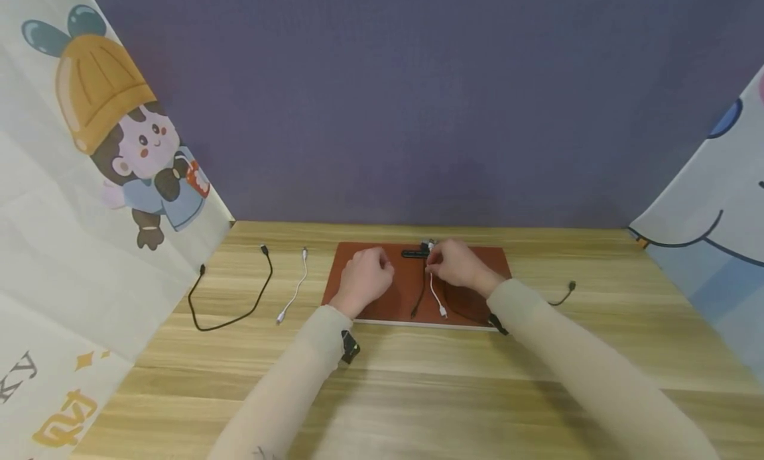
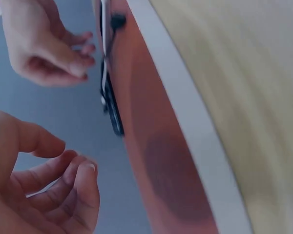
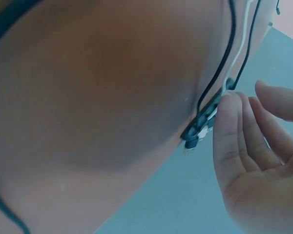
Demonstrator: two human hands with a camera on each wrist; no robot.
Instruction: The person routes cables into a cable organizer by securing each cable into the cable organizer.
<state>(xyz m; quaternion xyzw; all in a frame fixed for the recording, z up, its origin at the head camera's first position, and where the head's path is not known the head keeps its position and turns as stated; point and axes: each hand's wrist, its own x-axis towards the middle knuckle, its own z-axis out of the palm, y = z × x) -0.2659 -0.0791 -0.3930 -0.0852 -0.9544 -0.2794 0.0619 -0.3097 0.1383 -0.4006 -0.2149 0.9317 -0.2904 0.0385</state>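
A black slotted cable holder lies near the back edge of a reddish-brown board. Black and white cables pass through its slots, seen closest in the right wrist view, where the holder has a black cable and a white cable side by side. My right hand is at the holder, its straight fingertips right at the white cable and the thumb apart from them. Over the board's left part hovers my left hand, loosely curled with nothing in it.
On the wooden table to the left lie a black cable and a short white cable. Another black cable end shows beyond my right forearm. A purple-grey backdrop stands behind the table, with printed cloth at both sides.
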